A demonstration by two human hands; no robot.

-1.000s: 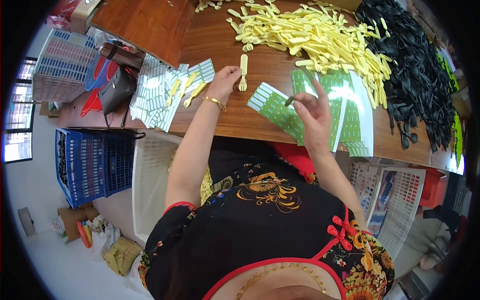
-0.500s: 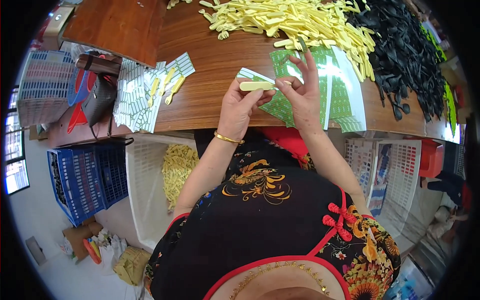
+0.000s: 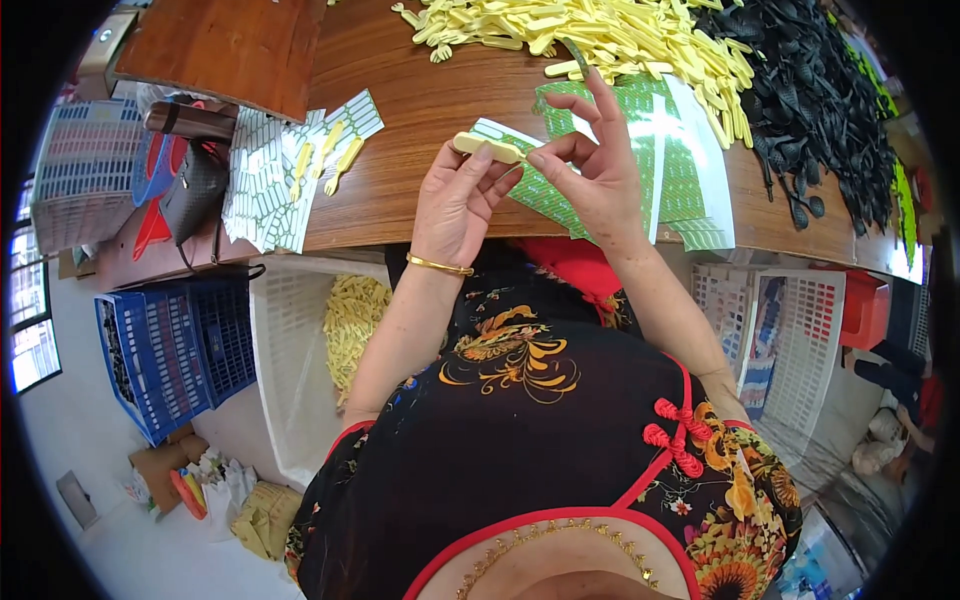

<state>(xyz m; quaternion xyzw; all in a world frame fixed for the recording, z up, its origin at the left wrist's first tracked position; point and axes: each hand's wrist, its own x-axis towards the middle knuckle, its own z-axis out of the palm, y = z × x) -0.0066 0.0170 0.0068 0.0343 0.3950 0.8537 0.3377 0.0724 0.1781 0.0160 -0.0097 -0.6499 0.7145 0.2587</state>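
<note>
Left hand [image 3: 455, 200] pinches yellow piece [image 3: 488, 147], long axis 9-to-3; right hand [image 3: 598, 175], at 3 o'clock, pinches its tip, other fingers spread.

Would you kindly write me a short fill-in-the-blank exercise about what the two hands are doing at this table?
1. The left hand holds a pale ____ plastic piece.
2. The right hand is above sheets of ____ stickers.
3. The left wrist wears a ____ bangle.
4. Beside the yellow pile lies a pile of ____ pieces.

Missing words: yellow; green; gold; black
</note>
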